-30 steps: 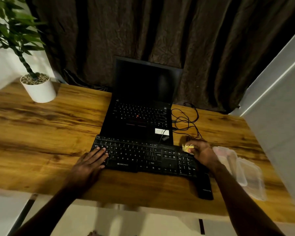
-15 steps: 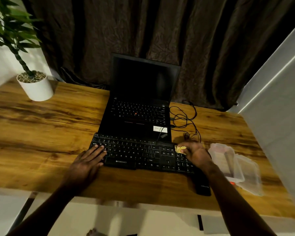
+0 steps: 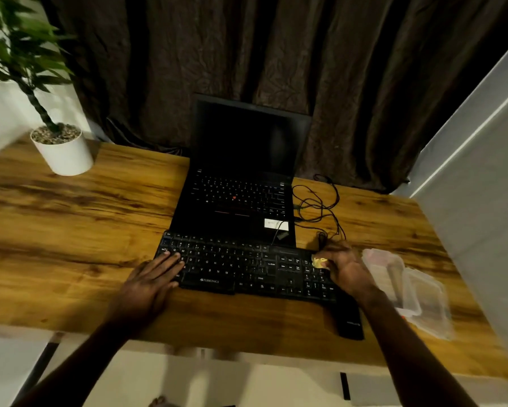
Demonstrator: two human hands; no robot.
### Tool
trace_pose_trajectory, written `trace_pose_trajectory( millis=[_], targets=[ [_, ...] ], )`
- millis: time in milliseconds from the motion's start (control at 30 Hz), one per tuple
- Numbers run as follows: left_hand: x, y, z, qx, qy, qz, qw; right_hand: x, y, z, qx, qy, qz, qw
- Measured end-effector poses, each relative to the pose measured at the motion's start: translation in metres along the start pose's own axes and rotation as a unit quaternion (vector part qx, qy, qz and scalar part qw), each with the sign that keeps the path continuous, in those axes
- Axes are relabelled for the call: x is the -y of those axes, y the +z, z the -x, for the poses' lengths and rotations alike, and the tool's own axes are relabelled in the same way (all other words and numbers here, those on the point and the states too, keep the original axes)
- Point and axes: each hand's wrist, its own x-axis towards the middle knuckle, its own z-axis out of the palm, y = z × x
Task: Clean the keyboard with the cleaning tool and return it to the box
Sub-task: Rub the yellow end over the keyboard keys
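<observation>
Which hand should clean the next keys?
Probably the right hand: it pinches the yellow cleaning tool at the right end of the keyboard. The left hand rests flat on the left end, holding nothing.

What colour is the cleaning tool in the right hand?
Pale yellow; the cleaning tool shows best in the head view.

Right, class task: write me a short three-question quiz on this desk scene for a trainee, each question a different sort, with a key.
1. True or false: the left hand lies flat on the left end of the keyboard.
2. Which hand pinches the yellow cleaning tool? A left hand, B right hand.
3. Fill in: the clear box lies on the table, to the ___ of the keyboard.
Key: 1 true; 2 B; 3 right.
</observation>
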Motion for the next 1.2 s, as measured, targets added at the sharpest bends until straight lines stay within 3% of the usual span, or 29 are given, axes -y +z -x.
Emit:
trace_pose_trajectory(
  millis=[167,367,633,900,1200],
  targets=[
    [-0.002,-0.002,0.001,-0.006,0.0,0.005,1.0,-0.014,0.0,0.012,0.032,0.096,0.034,0.994],
    [-0.003,-0.003,0.001,-0.003,-0.003,0.012,1.0,0.018,0.01,0.001,-0.026,-0.036,-0.012,0.999],
    [-0.01,-0.013,-0.001,0.004,-0.01,0.0,1.0,-0.015,0.003,0.015,0.005,0.069,0.056,0.996],
    [-0.018,-0.018,0.0,-0.029,-0.043,-0.025,0.998,0.012,0.021,0.004,-0.044,-0.025,-0.024,0.998],
    [-0.018,-0.016,0.0,-0.027,-0.08,-0.066,0.994,0.008,0.009,0.01,-0.059,0.036,0.007,0.998]
  ],
)
